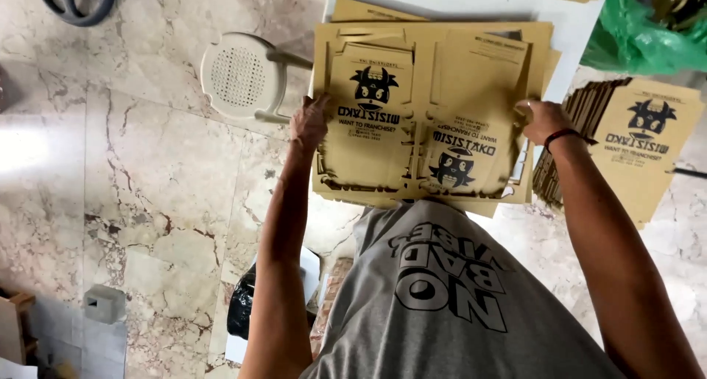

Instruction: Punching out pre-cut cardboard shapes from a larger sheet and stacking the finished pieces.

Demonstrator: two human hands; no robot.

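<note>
A flat tan die-cut cardboard sheet, printed with black cartoon figures and text, lies on top of a pile of like sheets on a white table. My left hand grips the sheet's left edge. My right hand, with a dark band at the wrist, holds its right edge. The sheet sits between both hands, just in front of my grey printed shirt.
A second stack of the same printed cardboard stands to the right. A green plastic bag lies at top right. A white perforated stool stands on the marble floor to the left; a black bag sits by my legs.
</note>
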